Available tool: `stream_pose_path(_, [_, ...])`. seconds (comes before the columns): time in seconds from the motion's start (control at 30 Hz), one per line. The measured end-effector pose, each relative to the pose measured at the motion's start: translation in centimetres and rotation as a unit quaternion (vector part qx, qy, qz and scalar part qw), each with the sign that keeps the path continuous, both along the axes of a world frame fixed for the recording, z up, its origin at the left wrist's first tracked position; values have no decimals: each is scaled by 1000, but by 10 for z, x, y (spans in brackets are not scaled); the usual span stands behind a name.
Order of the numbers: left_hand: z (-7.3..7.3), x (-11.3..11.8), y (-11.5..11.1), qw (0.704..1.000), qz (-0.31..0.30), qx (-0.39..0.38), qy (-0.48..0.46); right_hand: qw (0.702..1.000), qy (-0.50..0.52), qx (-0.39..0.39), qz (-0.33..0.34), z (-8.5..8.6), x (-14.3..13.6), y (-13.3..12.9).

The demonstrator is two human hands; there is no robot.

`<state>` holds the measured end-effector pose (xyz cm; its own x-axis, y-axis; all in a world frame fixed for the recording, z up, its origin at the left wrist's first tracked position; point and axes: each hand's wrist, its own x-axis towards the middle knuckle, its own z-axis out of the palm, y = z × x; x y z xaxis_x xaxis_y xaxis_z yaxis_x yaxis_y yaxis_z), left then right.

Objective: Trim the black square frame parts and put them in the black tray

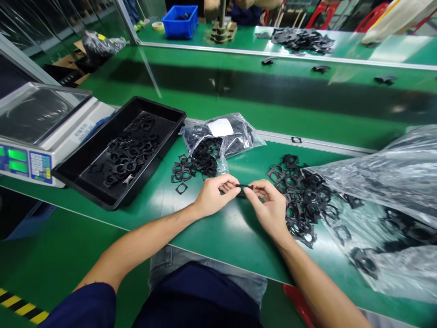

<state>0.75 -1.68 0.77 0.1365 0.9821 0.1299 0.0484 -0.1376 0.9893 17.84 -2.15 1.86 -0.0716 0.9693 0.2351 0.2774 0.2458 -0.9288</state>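
Note:
Both hands meet over the green table, pinching a small black plastic part (244, 186) seen edge-on between them. My left hand (215, 195) has thumb and fingers closed on its left end. At the other end, my right hand (268, 202) grips it the same way; the fingers partly hide its shape. Right beside my right hand lies a heap of black ring-shaped plastic parts (302, 200). Beyond my left hand, a smaller pile of black frames with round holes (205, 159) spills from a clear plastic bag (244, 132) with a white label.
A black tray (136, 200) holding several black parts stands at the left, beside a weighing scale (44, 136). A large clear plastic bag (385, 168) covers the right side. Across the metal rail are a blue bin (180, 23) and another pile of black parts (302, 40).

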Motion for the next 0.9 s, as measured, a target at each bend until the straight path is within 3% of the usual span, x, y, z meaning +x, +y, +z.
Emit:
stream_pose_path(0.17, [2, 0, 1, 1000, -18, 22, -8, 999, -22, 1, 42, 3, 1, 0])
stream_pose_path(0.37, [-2, -1, 6, 988, -40, -106, -108, 998, 48, -45, 21, 4, 1, 0])
stream_pose_path(0.53, [-3, -2, 8, 968, -48, -175, -175, 998, -13, -27, 63, 4, 1, -1])
stream_pose_path(0.9, [-3, -4, 11, 982, -19, -127, -140, 999, 2, -19, 41, 5, 0, 0])
